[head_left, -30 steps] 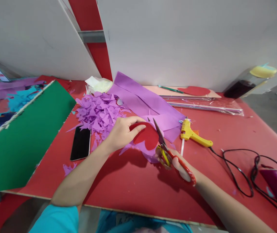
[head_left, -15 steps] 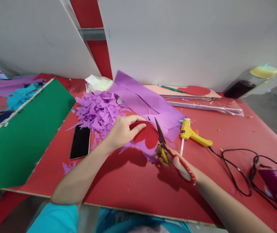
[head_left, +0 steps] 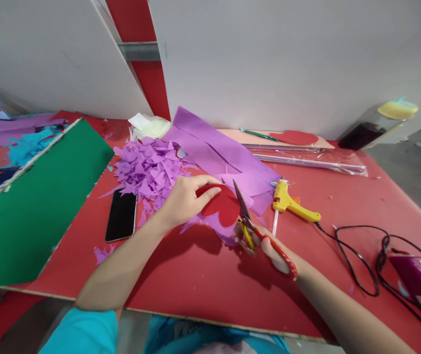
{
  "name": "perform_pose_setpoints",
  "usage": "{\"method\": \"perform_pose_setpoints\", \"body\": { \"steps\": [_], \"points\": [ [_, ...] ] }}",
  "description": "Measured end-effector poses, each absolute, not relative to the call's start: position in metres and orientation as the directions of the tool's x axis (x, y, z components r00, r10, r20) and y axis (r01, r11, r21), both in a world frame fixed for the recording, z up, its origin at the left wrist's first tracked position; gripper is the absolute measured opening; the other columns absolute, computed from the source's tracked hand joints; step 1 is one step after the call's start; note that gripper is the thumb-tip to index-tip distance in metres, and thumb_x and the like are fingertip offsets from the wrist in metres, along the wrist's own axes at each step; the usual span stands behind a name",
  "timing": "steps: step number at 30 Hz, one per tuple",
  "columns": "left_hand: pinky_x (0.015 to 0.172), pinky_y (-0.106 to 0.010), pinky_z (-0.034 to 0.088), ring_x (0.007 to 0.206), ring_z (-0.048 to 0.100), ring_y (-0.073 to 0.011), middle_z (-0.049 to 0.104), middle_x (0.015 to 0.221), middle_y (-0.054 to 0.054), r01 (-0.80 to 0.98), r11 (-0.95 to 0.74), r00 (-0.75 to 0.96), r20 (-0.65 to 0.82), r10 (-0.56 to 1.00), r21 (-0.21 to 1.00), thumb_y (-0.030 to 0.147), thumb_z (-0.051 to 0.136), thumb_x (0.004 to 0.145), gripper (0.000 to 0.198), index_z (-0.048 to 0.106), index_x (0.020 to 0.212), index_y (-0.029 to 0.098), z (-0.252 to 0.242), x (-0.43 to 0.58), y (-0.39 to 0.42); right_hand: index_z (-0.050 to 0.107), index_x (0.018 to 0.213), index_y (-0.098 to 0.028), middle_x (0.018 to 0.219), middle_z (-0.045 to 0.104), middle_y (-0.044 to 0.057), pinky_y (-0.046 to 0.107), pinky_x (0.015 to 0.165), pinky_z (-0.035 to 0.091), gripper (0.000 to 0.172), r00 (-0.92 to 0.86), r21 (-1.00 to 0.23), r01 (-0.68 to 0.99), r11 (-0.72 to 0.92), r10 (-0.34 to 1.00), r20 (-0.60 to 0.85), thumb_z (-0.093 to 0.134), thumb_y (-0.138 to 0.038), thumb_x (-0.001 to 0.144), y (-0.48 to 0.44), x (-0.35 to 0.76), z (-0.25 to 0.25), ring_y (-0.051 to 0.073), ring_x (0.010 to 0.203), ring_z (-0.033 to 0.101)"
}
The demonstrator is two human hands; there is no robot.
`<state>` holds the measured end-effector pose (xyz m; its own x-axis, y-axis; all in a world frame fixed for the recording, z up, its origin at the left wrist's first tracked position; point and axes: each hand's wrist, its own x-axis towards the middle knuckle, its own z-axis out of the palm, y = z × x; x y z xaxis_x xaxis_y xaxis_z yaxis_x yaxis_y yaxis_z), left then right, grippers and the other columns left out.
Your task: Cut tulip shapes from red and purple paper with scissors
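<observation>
Pinched in my left hand (head_left: 186,199) is a red heart-shaped cutout (head_left: 227,206) lying against purple paper (head_left: 223,232). My thumb rests on top of the red piece and my fingers go behind it. My right hand (head_left: 258,241) grips red-handled scissors (head_left: 245,211), with a yellow part showing at the fingers. The scissor blades are apart, close to the right edge of the heart. A heap of purple paper scraps (head_left: 149,167) lies left of my left hand, beside a black phone (head_left: 122,216).
A yellow glue gun (head_left: 287,201) with a black cord sits to the right. Behind are folded purple sheets (head_left: 210,142), a red oval (head_left: 299,137) and a green pencil (head_left: 258,134). A green board (head_left: 48,206) covers the left; a yellow-lidded bottle (head_left: 376,125) stands far right.
The whole view has shifted very slightly. Both hands, the heart and the opened scissors keep almost the same positions relative to each other.
</observation>
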<state>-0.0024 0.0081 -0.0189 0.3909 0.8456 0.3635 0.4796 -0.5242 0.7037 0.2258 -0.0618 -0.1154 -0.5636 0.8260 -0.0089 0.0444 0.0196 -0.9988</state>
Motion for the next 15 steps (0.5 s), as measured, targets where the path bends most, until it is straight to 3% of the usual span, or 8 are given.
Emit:
{"method": "perform_pose_setpoints", "body": {
  "steps": [15],
  "points": [
    [0.076,-0.024,0.052,0.081,0.067,-0.0142,0.073,0.088,-0.003,0.471,-0.533,0.378,0.385,0.842,0.703,0.019,0.057,0.083,0.012,0.068,0.087,0.015,-0.0173,0.0000,0.0067,0.049,0.089,-0.020,0.062,0.038,-0.003,0.028,0.051,0.027,0.060,-0.580,-0.998,-0.046,0.035,0.813,0.055,0.027,-0.075,0.080,-0.0595,0.2240,-0.1224,0.011,0.052,0.029]
  ]
}}
